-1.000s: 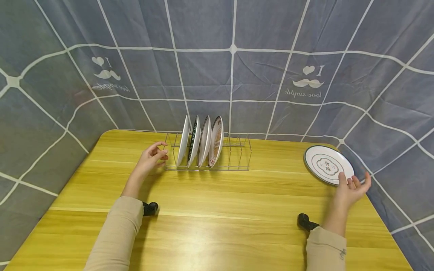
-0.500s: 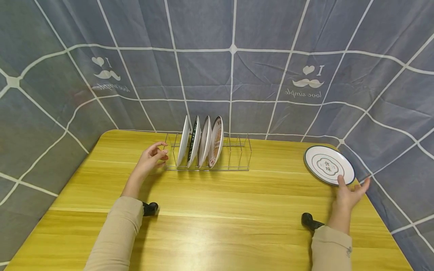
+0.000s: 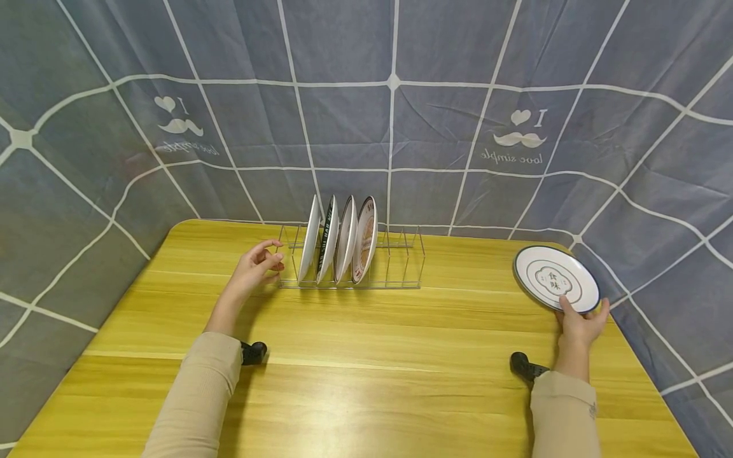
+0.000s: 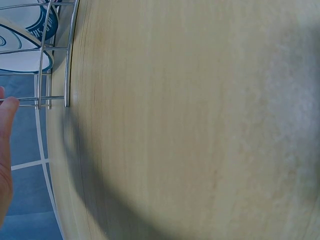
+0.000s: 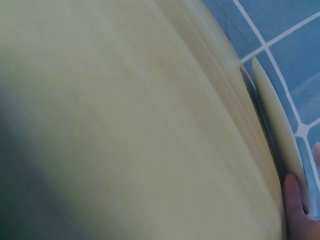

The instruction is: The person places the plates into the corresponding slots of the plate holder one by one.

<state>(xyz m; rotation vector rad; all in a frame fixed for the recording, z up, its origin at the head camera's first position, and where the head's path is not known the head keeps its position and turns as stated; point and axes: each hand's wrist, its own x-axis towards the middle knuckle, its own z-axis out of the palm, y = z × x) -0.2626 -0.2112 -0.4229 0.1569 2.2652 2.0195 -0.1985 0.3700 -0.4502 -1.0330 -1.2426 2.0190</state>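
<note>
At the table's right side lies a round white plate point(image 3: 529, 270) with a dark green rim and printed characters in its middle. My right hand point(image 3: 581, 327) grips its near right edge, thumb on top; in the right wrist view a finger reaches under the plate point(image 5: 275, 115). The plate looks slightly raised at that edge. My left hand point(image 3: 252, 267) holds the left end of a wire dish rack point(image 3: 395, 288), fingers curled at the end wire. Several plates point(image 3: 345, 238) stand upright side by side in the rack's left and middle slots.
The wooden table point(image 3: 366, 369) reaches back to a grey-blue curtain point(image 3: 343, 127) with white grid lines. The curtain also hangs along both sides. A black wrist mount point(image 3: 254, 353) sits on the left wrist, another mount point(image 3: 523, 366) on the right.
My right hand has moved left and in onto the plate's near edge, its thumb now over the rim and fingers beneath. The left hand and the rack have stayed put.
</note>
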